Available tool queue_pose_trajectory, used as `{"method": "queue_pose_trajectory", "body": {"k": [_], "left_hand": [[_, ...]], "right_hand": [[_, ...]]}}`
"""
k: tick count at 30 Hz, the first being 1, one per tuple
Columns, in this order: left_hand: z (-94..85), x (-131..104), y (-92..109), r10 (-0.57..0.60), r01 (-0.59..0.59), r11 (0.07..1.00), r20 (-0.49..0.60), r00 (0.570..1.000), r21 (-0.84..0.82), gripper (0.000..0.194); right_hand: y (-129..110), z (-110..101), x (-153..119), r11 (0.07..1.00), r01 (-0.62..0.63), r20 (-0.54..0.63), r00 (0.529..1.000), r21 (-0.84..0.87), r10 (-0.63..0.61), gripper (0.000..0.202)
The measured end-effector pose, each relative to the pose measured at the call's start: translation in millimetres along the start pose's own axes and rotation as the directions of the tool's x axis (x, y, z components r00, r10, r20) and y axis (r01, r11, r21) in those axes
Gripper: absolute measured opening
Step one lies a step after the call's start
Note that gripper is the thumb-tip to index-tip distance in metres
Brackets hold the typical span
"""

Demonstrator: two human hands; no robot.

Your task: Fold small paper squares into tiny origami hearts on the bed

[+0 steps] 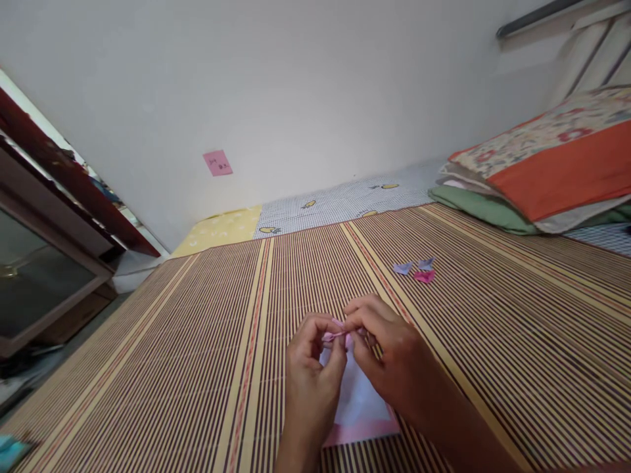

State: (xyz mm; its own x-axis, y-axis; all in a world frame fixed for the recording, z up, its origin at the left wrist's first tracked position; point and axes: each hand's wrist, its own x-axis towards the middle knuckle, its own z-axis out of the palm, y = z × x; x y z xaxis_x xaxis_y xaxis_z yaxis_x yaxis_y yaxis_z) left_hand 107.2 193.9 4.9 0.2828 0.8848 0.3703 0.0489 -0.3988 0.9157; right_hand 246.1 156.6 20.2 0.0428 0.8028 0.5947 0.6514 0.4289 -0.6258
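From where I stand, with the clock centred on the person's hands, a glass-fronted cabinet [42, 276] is at nine to ten o'clock, cut off by the edge of the view; behind its dim glass I can't make out what it holds. Close in, the left hand [311, 361] has its thumb and fingers pinched on a small pink folded paper [335, 334], and the right hand [389, 345] pinches at it too, fingers bent over from the other side. The fingertips cover much of the paper, so its full shape is hard to tell. Below, toward six o'clock, lies a pale sheet [362, 404] with a pink edge, its upper part hidden by the hands. All this is over a striped mat [207, 341]. At two o'clock on the mat sit two lilac folded papers [403, 268] and a bright pink one [424, 276], near one another. Farther out, also around two, a pile of bedding [557, 174] in orange, floral and green runs out of view. A checked cloth [325, 209] with yellow fruit shapes shows at twelve, beside a yellow cloth [224, 230] at eleven. Above that, a pink note [217, 163] is on the wall [315, 92], its writing too small to read. A turquoise thing [12, 452] at eight is cut off; I can't say what it is.
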Motion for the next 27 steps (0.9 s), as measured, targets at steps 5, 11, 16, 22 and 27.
{"method": "queue_pose_trajectory", "body": {"k": [5,11,16,22,27], "left_hand": [[1.2,0.4,0.1,-0.021,0.021,0.999,-0.002,1.0,-0.04,0.01],[1.8,-1.6,0.9,-0.023,0.022,0.999,-0.012,1.0,-0.024,0.015],[4.2,-3.9,5.5,-0.043,0.044,0.999,-0.057,0.997,0.0,0.017],[4.0,-3.4,7.0,-0.059,0.057,0.998,-0.073,0.996,-0.035,0.016],[2.6,-3.2,6.2,-0.038,0.036,0.998,-0.03,0.999,-0.055,0.018]], "right_hand": [[1.1,1.6,-0.4,0.999,-0.005,0.011,1.0,-0.053,0.006,0.02],[-2.9,1.3,0.7,0.992,0.049,0.028,0.999,-0.119,-0.046,0.017],[-2.8,2.3,1.0,0.982,0.074,0.053,0.996,-0.176,-0.066,0.017],[1.4,3.7,0.3,0.979,0.065,0.032,0.998,-0.191,-0.06,0.019],[3.7,2.0,0.0,0.991,0.02,0.023,1.0,-0.133,-0.017,0.018]]}}
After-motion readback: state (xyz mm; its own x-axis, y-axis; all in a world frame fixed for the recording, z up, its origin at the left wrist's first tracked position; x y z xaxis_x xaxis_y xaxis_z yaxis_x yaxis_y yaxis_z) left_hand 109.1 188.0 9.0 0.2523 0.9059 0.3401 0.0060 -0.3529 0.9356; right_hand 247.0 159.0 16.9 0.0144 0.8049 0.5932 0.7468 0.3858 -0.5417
